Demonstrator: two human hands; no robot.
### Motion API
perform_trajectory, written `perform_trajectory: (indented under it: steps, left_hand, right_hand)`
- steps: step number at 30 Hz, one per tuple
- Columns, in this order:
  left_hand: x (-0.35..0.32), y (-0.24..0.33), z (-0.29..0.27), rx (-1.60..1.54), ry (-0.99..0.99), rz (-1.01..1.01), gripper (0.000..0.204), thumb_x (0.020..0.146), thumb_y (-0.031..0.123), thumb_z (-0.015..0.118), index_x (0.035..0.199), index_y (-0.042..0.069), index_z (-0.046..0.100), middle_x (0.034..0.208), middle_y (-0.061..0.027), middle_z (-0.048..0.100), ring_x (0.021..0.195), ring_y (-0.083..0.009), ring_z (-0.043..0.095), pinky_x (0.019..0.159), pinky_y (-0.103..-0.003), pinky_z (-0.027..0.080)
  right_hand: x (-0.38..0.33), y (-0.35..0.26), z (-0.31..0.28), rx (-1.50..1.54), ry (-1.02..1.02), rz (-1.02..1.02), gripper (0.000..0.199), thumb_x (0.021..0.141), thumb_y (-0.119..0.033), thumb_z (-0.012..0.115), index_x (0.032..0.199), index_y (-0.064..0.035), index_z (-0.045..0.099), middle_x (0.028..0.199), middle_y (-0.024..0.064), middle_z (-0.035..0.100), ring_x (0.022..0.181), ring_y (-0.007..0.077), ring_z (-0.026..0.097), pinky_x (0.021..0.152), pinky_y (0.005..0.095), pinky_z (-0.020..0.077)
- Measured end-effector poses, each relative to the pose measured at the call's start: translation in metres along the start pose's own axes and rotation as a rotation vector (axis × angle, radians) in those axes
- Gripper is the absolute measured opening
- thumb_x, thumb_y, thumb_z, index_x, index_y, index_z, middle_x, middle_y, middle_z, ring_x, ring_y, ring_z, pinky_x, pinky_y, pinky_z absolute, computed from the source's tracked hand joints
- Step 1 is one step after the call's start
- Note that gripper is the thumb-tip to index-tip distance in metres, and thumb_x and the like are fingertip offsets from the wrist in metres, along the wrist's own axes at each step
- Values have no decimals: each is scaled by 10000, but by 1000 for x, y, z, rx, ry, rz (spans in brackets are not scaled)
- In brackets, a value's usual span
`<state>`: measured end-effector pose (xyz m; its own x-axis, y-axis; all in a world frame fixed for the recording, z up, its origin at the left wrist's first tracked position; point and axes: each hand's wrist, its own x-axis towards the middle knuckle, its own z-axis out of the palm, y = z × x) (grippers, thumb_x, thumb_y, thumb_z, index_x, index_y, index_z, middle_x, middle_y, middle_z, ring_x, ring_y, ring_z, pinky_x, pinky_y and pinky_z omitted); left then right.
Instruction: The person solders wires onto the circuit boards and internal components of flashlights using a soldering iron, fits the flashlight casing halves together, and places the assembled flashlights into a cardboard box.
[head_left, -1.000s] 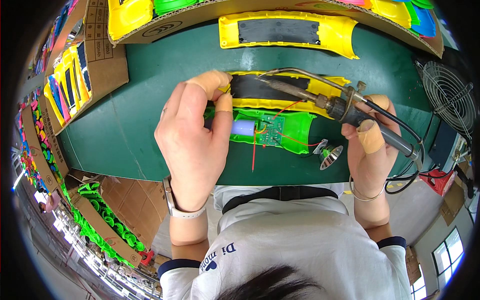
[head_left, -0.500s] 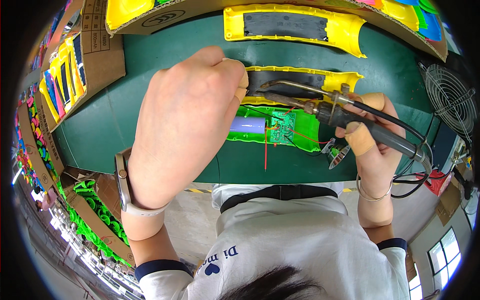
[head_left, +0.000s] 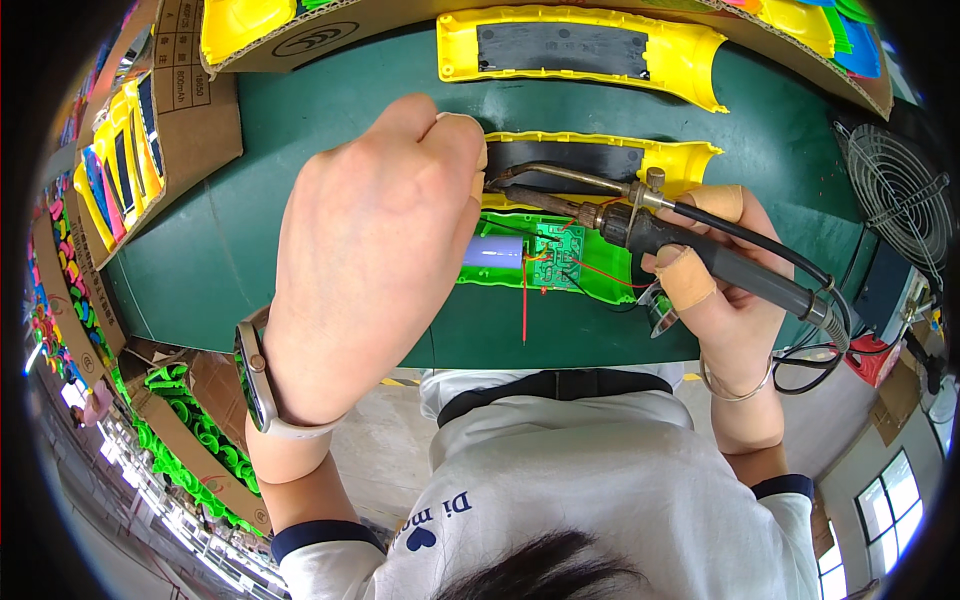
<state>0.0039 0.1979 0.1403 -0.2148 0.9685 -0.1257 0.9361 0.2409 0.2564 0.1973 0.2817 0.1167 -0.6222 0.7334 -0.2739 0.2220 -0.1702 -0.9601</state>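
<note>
My left hand (head_left: 385, 230) is closed in a pinch over the left end of a yellow shell half (head_left: 680, 165) with a black panel (head_left: 570, 158); what its fingertips hold is hidden. My right hand (head_left: 738, 310), taped at thumb and finger, grips a soldering iron (head_left: 650, 235) with a thin metal feed tube (head_left: 585, 175) along it. The iron's tip reaches the left fingertips. Just nearer lies a green shell half (head_left: 610, 285) with a purple battery cell (head_left: 495, 251) and a green circuit board (head_left: 558, 255). Red and black wires run from the board; a shiny reflector (head_left: 661, 312) sits by its right end.
Another yellow shell half (head_left: 460, 48) lies farther back. Cardboard boxes of coloured parts (head_left: 195, 120) stand along the far and left edges of the green table (head_left: 330, 95). A round wire fan guard (head_left: 895, 190) and cables are at the right.
My right hand has brought the soldering iron slightly left, so its tip is now right at my left fingertips. The left hand keeps its pinch. The whole view has shifted a little.
</note>
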Motion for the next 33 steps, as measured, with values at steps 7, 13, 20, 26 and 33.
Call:
perform_trajectory:
  steps: [7, 13, 20, 26, 33]
  left_hand:
    - [0, 1, -1, 53, -12, 2, 65, 691, 34, 567, 738, 48, 524, 670, -90, 466, 565, -280, 511, 493, -361, 409]
    - [0, 1, 0, 88, -4, 40, 48, 699, 40, 553, 721, 49, 512, 673, -95, 459, 571, -291, 510, 491, -369, 407]
    - [1, 1, -2, 104, -8, 61, 44, 690, 39, 546, 708, 51, 508, 675, -99, 459, 571, -296, 509, 498, -373, 408]
    - [1, 2, -3, 130, -13, 63, 38, 690, 42, 546, 696, 54, 510, 674, -97, 458, 566, -295, 505, 499, -374, 406]
    - [0, 4, -5, 202, -8, 73, 47, 694, 64, 558, 680, 53, 514, 660, -93, 456, 570, -281, 510, 516, -363, 413]
  right_hand:
    - [0, -1, 1, -2, -5, -1, 256, 698, -35, 659, 922, 6, 542, 805, 21, 548, 734, 80, 503, 681, 208, 429]
    - [-1, -1, -2, 22, -25, 22, 265, 705, -20, 648, 941, 17, 533, 818, 40, 566, 716, 67, 513, 656, 194, 433]
    - [-9, 2, -19, 208, 186, -91, 328, 731, -70, 623, 1005, 45, 485, 893, 117, 593, 657, 151, 578, 619, 239, 483]
    - [-14, 7, -27, 257, 242, -126, 343, 742, -116, 627, 1003, 43, 471, 876, 132, 589, 655, 166, 575, 613, 245, 476]
    - [-17, 7, -28, 275, 259, -130, 362, 744, -143, 634, 1004, 41, 463, 865, 128, 583, 661, 168, 567, 597, 237, 454]
